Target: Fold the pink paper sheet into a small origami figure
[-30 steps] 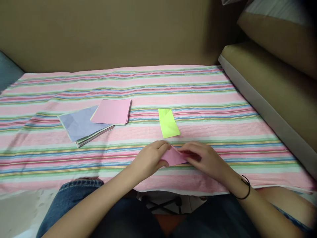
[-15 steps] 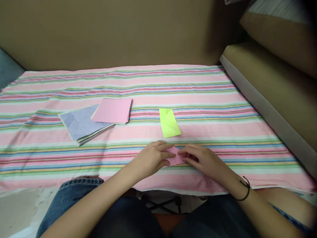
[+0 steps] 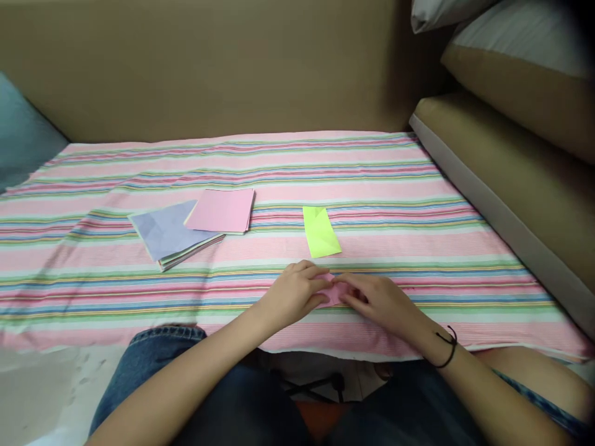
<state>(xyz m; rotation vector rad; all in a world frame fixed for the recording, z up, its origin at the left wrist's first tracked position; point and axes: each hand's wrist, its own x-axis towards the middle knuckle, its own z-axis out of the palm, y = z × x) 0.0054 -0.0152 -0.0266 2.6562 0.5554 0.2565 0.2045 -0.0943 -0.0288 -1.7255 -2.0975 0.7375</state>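
My left hand [image 3: 294, 293] and my right hand [image 3: 381, 301] meet near the front edge of a striped cloth [image 3: 418, 204]. Between their fingertips they pinch a small folded pink paper [image 3: 335, 291], pressed down on the cloth and mostly hidden by the fingers. A black band circles my right wrist. A folded yellow-green paper [image 3: 320, 231] lies just beyond the hands.
A stack of coloured paper sheets [image 3: 174, 233] with a lilac sheet on top lies at the left, and a pink pile [image 3: 222, 210] overlaps it. Brown cushions [image 3: 506, 155] rise at the right, a brown wall at the back. My knees in jeans are below the cloth's edge.
The pink paper showed as a wider flap a second ago; now it is folded smaller and my fingers have closed in over it. The view has shifted slightly.
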